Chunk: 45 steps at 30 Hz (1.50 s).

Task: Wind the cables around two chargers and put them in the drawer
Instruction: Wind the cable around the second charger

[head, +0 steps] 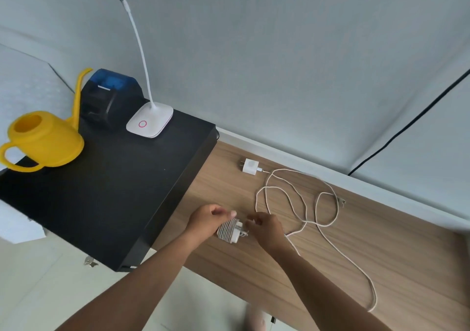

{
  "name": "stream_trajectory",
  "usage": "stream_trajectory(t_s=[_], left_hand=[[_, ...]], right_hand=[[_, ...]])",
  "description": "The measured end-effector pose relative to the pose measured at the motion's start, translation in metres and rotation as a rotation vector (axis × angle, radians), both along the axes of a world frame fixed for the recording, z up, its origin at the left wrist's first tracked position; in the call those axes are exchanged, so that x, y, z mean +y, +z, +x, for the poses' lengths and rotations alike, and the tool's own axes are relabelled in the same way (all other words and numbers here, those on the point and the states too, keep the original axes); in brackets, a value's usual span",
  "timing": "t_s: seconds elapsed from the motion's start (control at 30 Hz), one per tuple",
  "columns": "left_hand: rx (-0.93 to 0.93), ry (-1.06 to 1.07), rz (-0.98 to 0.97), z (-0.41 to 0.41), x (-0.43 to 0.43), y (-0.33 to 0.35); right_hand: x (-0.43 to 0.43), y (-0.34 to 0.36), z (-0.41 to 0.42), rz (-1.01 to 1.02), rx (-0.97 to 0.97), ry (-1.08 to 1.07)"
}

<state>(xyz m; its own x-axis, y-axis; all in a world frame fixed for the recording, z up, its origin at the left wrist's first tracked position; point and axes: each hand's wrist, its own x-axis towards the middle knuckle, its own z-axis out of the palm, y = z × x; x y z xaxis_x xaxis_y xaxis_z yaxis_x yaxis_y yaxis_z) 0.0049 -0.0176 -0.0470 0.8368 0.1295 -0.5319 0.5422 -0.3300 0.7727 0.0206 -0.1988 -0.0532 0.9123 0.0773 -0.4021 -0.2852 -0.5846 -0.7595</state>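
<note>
The wound charger (230, 232), white with its cable coiled tightly round the body, sits just above the wooden tabletop (330, 262) near its left end, held between both hands. The left hand (206, 220) has a closed grip on it, fingers curled round the coiled body from the left. The right hand (267, 229) has a narrow grip, its curled fingertips pinching at the pronged end. Farther back lies the second charger (250, 165), flat on the tabletop, its loose cable (309, 204) sprawling in loops to the right and passing under the right wrist. To the left, a black cabinet (114, 190) carries a yellow watering can (43, 139), a desk lamp (150, 122) and a black device (106, 96).
</note>
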Motion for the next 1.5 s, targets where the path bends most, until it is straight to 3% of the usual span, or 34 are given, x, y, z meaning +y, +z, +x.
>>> stream_trajectory(t_s=[0.2, 0.4, 0.77, 0.93, 1.07, 1.27, 1.5], left_hand=[[-0.126, -0.047, 0.233, 0.057, -0.011, 0.019], [-0.270, -0.229, 0.491, 0.112, -0.038, 0.022], [-0.378, -0.485, 0.811, 0.159, -0.068, -0.015], [-0.377, -0.498, 0.879, 0.161, -0.068, -0.013], [-0.297, -0.546, 0.848, 0.156, -0.068, 0.004], [-0.176, -0.534, 0.676, 0.144, -0.057, 0.047], [-0.156, -0.446, 0.371, 0.132, -0.028, 0.107]], right_hand=[[-0.022, 0.017, 0.055, -0.072, -0.142, -0.059], [-0.032, 0.005, 0.114, -0.201, -0.204, -0.026], [-0.035, -0.021, 0.157, -0.615, -0.407, 0.317], [-0.039, -0.024, 0.161, -0.660, -0.424, 0.365], [-0.039, -0.015, 0.160, -0.654, -0.415, 0.417], [-0.036, 0.011, 0.150, -0.392, -0.310, 0.329], [-0.035, 0.062, 0.143, -0.304, -0.253, 0.288]])
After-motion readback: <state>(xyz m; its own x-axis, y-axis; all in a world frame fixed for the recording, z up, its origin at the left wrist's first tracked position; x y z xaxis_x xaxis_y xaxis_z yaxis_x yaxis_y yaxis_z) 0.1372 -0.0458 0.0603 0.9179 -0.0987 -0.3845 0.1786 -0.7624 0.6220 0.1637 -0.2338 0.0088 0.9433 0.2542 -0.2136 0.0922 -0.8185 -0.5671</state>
